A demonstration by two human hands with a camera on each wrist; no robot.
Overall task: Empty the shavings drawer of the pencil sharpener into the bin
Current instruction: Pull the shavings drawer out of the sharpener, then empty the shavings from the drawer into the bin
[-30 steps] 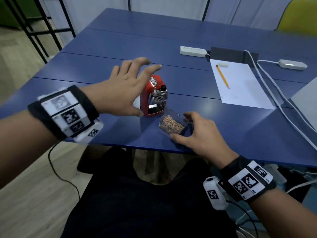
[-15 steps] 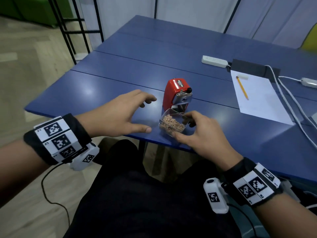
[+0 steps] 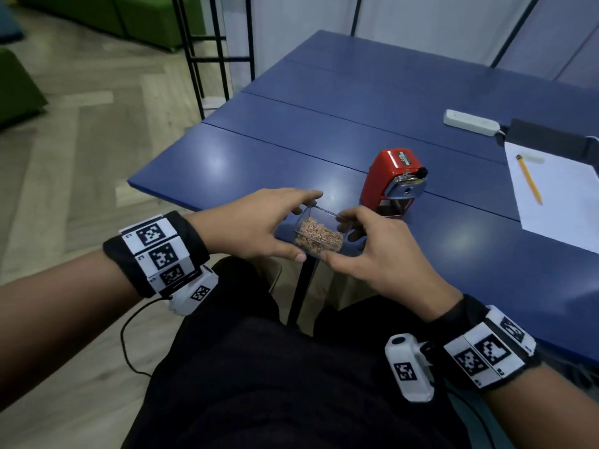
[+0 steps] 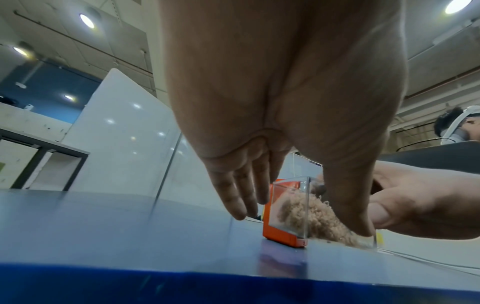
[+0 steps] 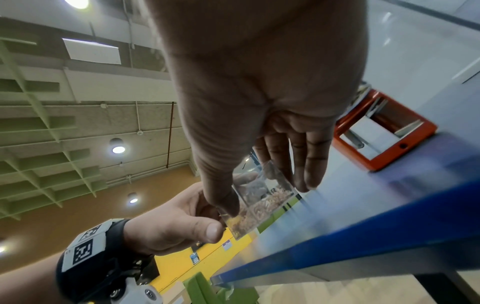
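The clear shavings drawer [image 3: 316, 234], filled with brown shavings, is held just above the near edge of the blue table [image 3: 259, 163]. My left hand [image 3: 303, 226] pinches its left end, thumb near and fingers far. My right hand [image 3: 340, 238] pinches the right end between thumb and forefinger. The red pencil sharpener [image 3: 393, 183] stands just behind, apart from both hands. In the left wrist view the drawer [image 4: 291, 207] sits between my thumb and fingers. The right wrist view shows the drawer [image 5: 259, 205] and the sharpener's [image 5: 384, 131] open drawer slot. No bin is in view.
A white sheet of paper [image 3: 560, 196] with a yellow pencil [image 3: 528, 178] lies at the right. A white power strip [image 3: 470, 122] sits further back. Wood floor and a black metal rack [image 3: 214, 53] are to the left of the table.
My left hand came away from the sharpener and took the drawer's left end. The drawer moved back toward the table's near edge. The view swung left.
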